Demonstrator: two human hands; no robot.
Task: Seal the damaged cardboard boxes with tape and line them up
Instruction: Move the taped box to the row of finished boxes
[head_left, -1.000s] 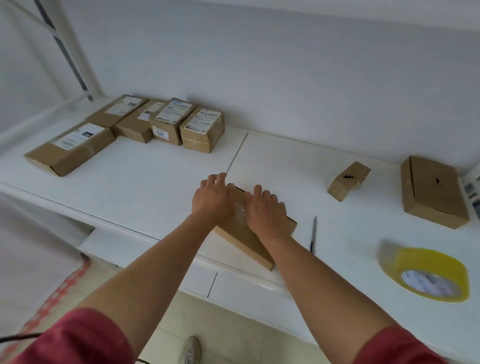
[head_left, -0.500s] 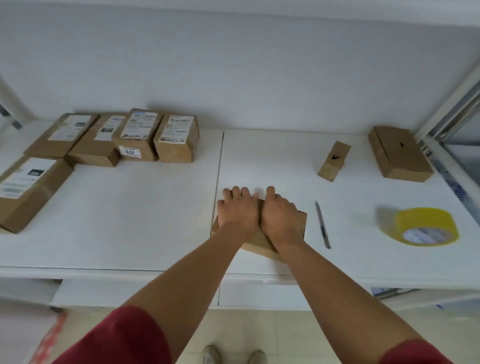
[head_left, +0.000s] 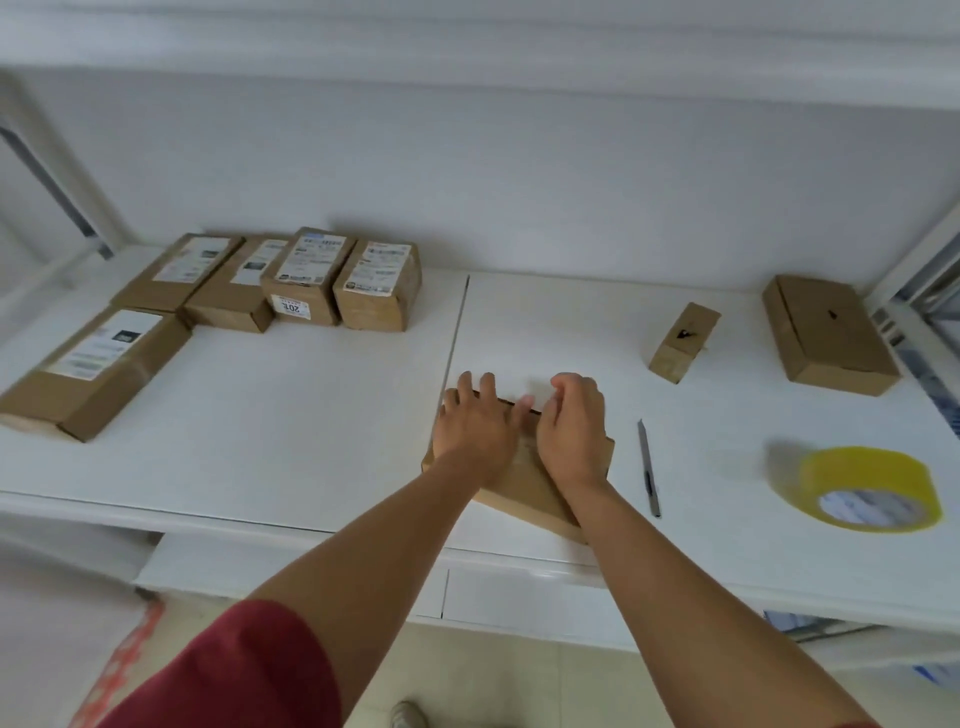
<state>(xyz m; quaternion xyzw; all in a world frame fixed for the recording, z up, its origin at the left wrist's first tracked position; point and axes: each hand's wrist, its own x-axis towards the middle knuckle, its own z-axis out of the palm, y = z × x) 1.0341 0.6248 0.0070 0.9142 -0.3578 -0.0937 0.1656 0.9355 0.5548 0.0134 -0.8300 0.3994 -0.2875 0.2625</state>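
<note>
Since half a second ago the right hand (head_left: 571, 431) has changed: it lay flat beside the other then, and now its fingers are curled at the far edge of the flat cardboard box (head_left: 524, 488), though whether they pinch anything there is too blurred to tell. Its heel rests on the box top. The left hand (head_left: 475, 423) lies flat with fingers straight and spread, pressing on the box's left part, much as before. That box sits near the front edge of the white table (head_left: 311, 415), just right of the seam between the two tabletop panels.

Just right of the box lies a slim knife (head_left: 649, 470), and farther right a roll of yellow tape (head_left: 867, 493) lies on its side. Toward the back right stand a small box (head_left: 683, 340) with a dark mark on top and a larger flat box (head_left: 828, 332), apart from each other. At the back left, four labelled boxes (head_left: 306, 280) are lined up side by side, touching, with a fifth labelled box (head_left: 98, 369) in front of them at the left. All the boxes are closed, so their contents cannot be seen.
</note>
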